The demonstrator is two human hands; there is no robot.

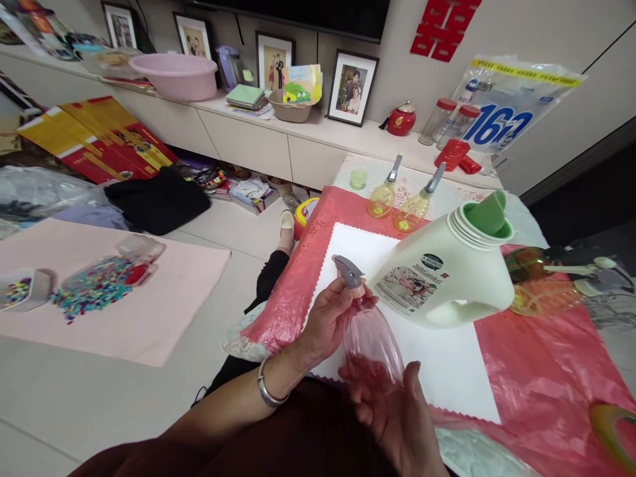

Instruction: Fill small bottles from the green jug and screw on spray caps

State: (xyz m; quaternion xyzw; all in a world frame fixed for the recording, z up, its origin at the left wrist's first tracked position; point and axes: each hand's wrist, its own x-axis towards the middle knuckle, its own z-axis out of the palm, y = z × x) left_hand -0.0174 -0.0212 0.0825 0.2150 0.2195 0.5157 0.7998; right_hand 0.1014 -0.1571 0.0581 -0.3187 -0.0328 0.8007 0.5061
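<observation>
A clear pink spray bottle [372, 334] with a grey trigger head [349, 271] is tilted between my hands, low over the table. My left hand [325, 321] is closed round its neck, just under the trigger. Beneath the lower body my right hand [392, 411] cups the base, fingers curled behind the see-through plastic. Just beyond stands a large pale green detergent jug [442, 268] on a white sheet [467, 371]; its mouth is uncapped and shows a green spout [489, 215]. Two yellowish spray bottles, one nearer [413, 207] and one farther left [382, 197], stand behind the sheet.
Red plastic [556, 371] covers the table. At right lie more bottles [546, 298] and a roll of tape [613, 430]. A red cap [452, 154] sits at the back. To the left, a pink-covered surface [163, 318] holds scattered colourful beads [99, 285].
</observation>
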